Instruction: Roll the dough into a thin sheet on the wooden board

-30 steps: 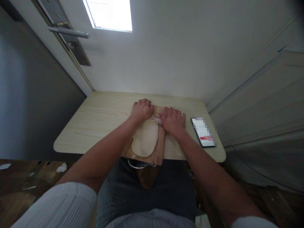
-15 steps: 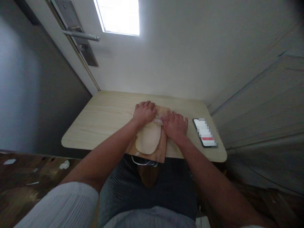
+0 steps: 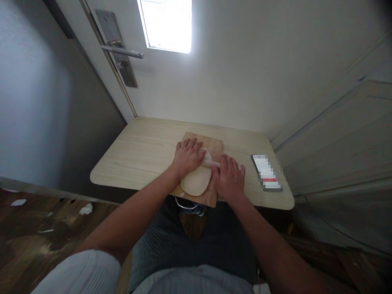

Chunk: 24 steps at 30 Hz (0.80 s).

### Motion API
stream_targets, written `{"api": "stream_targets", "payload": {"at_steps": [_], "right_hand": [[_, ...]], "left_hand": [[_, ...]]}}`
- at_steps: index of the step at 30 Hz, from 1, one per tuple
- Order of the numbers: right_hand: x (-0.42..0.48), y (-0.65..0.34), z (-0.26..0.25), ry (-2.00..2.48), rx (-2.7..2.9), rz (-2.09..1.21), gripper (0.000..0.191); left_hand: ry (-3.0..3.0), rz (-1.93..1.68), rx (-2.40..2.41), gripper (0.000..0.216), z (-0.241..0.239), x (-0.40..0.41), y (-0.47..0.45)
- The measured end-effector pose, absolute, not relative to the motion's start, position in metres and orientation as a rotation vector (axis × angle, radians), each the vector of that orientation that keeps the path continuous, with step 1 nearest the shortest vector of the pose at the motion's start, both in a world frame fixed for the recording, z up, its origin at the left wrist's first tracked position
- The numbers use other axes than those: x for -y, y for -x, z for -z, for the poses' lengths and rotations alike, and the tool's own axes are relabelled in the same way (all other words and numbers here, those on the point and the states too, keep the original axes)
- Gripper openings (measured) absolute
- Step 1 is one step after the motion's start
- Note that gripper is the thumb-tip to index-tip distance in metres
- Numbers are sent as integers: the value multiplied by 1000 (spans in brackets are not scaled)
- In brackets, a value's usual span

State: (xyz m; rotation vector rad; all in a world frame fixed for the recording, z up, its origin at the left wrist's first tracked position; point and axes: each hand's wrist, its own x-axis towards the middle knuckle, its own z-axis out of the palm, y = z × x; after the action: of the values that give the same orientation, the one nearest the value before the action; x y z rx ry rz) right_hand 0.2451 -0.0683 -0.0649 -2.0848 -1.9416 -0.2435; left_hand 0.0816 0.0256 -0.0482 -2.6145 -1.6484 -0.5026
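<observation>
- Most of the pin (image 3: pixel 212 162) is hidden under your hands.
- Your left hand (image 3: pixel 187 157) and right hand (image 3: pixel 230 178) lie flat, fingers spread, pressing it onto the dough (image 3: pixel 197 184).

The person wears a pale grey top of finely ribbed cloth with short sleeves; the left sleeve (image 3: pixel 82 273) fills the lower left corner of the view. Both forearms are bare from there down to the left hand (image 3: pixel 187 157) and the right hand (image 3: pixel 229 179). A darker blue-grey ribbed cloth (image 3: pixel 159 241) covers the lap, and the top's lighter hem (image 3: pixel 190 283) runs across below it.
</observation>
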Motion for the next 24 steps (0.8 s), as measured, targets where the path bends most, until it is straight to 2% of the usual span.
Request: {"api": "stream_targets", "payload": {"at_steps": [9,24], "right_hand": [[87,-241,70,2047,1938,273,64],[29,-248,65,2081,1901,233,60]], "left_hand": [[2615,512,1654,53,47,0,-73],[2520,507,1740,50,52,-23,-85]]}}
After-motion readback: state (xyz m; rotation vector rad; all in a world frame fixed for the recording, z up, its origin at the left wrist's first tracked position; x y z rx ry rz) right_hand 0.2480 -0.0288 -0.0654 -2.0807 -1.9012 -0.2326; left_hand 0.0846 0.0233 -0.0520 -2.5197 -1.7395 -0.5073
